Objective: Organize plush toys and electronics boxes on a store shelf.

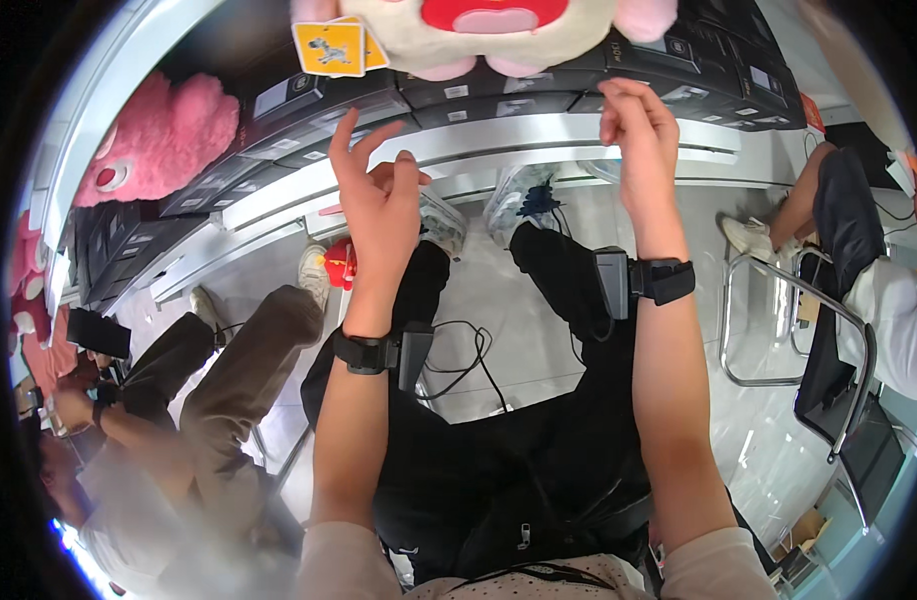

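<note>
Beyond the white shelf edge (499, 138), yellow cards (331, 48) lie ahead of the left hand (379, 200), fingers spread, and left of the right hand (645, 150), fingers bent, slightly apart.

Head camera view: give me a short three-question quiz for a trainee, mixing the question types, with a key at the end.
1. True or false: the person's bare left hand is gripping a fluffy pink plush toy.

2. Multiple choice: what shows directly below the cream plush toy with pink feet in the picture?
A: wooden crates
B: black rectangular boxes
C: green cushions

3. Fill the gap: behind the person's bare right hand, the wrist wears a ___ strap.

Key:
1. False; its fingers are spread and no held object shows.
2. B.
3. Black.
</note>
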`<state>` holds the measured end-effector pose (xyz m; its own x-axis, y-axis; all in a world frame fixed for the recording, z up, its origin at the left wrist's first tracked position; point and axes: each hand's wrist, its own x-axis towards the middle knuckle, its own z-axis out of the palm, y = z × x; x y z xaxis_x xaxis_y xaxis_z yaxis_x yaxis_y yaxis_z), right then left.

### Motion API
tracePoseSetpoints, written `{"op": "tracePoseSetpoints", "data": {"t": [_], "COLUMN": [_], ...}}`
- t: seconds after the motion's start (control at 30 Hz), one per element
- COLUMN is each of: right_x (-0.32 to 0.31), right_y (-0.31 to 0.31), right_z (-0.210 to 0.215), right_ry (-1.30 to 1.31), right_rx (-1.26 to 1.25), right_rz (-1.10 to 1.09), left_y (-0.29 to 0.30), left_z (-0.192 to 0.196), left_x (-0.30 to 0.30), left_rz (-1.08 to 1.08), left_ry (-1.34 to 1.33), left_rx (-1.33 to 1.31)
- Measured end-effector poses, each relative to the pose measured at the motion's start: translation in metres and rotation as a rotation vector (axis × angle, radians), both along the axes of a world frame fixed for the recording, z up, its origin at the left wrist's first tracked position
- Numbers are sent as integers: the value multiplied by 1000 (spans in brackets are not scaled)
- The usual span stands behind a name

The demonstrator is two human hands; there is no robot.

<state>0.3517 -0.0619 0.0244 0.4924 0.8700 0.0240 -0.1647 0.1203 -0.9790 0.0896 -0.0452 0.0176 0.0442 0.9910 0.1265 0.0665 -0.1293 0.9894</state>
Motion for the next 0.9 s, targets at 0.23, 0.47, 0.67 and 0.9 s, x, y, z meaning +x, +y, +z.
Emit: {"op": "tracePoseSetpoints", "data": {"t": [0.23,0.47,0.67,0.9], "right_x": [3,3,-14,-98], "right_y": [3,3,2,0], "right_z": [-5,-5,-5,23], "right_ry": [51,88,27,-245], "right_rx": [7,-11,21,-116], "right_rz": [-185,-172,-5,578], "left_y": [5,9,8,9], "left_z": [1,-5,-9,-8], "left_x": [-12,-17,-14,-21], "left_rz": [56,91,4,-81], "left_ry": [-2,35,91,97], "left_rx": [-9,31,-39,-140]}}
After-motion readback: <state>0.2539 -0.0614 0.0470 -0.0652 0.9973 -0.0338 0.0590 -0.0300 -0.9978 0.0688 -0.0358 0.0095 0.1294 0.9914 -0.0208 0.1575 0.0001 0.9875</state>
